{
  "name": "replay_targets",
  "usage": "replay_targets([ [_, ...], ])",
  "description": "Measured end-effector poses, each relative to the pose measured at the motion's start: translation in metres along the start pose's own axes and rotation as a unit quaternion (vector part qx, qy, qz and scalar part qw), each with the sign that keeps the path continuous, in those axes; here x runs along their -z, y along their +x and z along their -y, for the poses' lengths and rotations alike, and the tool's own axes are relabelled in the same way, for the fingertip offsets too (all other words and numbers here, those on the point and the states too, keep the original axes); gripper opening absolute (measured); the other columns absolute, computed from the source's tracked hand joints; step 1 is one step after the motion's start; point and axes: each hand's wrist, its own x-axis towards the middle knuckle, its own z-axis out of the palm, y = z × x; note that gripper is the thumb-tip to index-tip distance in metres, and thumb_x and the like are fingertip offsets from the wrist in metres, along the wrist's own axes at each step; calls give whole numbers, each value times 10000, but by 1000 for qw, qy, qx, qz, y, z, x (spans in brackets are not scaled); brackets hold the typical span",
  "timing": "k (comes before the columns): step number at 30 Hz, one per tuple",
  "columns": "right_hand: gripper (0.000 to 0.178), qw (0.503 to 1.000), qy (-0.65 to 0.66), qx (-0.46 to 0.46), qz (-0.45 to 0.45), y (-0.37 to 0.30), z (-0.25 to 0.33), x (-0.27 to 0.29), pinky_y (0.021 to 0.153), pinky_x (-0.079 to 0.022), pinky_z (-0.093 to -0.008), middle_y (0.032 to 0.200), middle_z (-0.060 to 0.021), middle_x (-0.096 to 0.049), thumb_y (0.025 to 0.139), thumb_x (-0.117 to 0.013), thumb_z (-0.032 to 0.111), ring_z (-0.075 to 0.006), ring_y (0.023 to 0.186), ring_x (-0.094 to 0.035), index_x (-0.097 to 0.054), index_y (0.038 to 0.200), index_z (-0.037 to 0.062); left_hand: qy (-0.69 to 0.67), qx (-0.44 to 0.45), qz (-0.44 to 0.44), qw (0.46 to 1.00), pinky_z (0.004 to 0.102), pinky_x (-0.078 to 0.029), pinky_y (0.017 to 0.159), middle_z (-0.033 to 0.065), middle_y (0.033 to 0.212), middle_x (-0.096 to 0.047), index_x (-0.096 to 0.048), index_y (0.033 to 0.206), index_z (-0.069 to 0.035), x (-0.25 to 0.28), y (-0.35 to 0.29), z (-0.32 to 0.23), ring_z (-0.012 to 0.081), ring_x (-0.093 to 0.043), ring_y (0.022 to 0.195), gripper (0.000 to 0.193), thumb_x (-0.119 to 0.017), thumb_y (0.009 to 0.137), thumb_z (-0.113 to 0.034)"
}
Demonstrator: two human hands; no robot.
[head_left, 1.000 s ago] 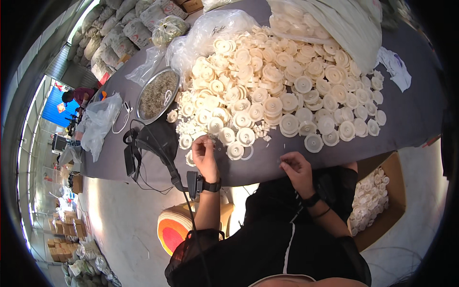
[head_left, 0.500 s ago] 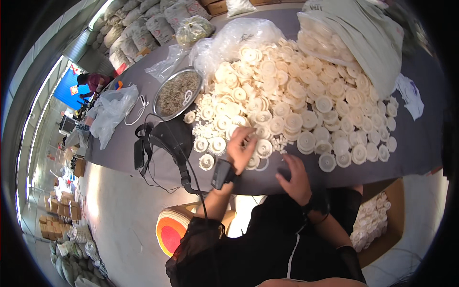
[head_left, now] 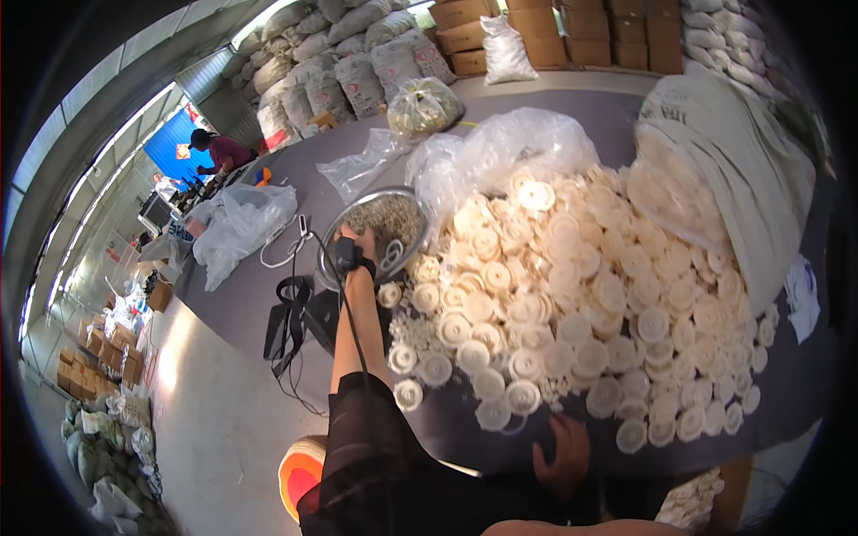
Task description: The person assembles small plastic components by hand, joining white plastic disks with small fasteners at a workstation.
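Note:
My left hand (head_left: pixel 356 239) reaches to the near left part of a round metal tray (head_left: pixel 323 234) heaped with small greyish-brown parts (head_left: pixel 393 213). Its fingertips are down among these parts, so I cannot see whether they hold any. A white ring-like piece (head_left: pixel 391 253) lies in the same tray. Low at the table's near edge, my right hand (head_left: pixel 563 454) is open, thumb apart from the fingers, with nothing seen in it. Beyond it spreads a large pile of cream plastic discs (head_left: pixel 572 277) with raised centres. Small white pieces (head_left: pixel 416 330) lie at the pile's left side.
A black strap and case (head_left: pixel 290 326) with a cable lie left of the pile. Clear plastic bags (head_left: pixel 527 147) stand behind it, and a pale sack (head_left: pixel 733 170) at the right. A box of white parts (head_left: pixel 693 500) stands below the table. A person (head_left: pixel 223 152) works far left.
My left hand has left the discs at the near edge and stretched forward and left to the metal tray. My right hand stays by the table edge. The view has tilted up.

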Motion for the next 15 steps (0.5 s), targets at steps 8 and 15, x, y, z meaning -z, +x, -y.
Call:
replay_targets([
  [8, 461, 990, -70, 110, 46, -24, -40, -27, 888, -378, -440, 1160, -150, -499, 693, -672, 290, -319, 1038, -470, -570, 1105, 111, -51, -57, 400, 913, 396, -269, 1056, 252, 1284, -436, -402, 1327, -126, -9, 43, -16, 336, -350, 1260, 1093, -812, 391, -513],
  [15, 421, 920, -19, -159, 358, 4, -20, -4, 1003, -304, -425, 1237, -163, -480, 861, -528, 333, -292, 1185, -400, -542, 1214, 104, 101, -76, 362, 924, 398, -403, 950, 205, 1224, -505, -431, 1300, -116, -54, 82, 36, 340, -490, 1136, 932, -786, 499, -437],
])
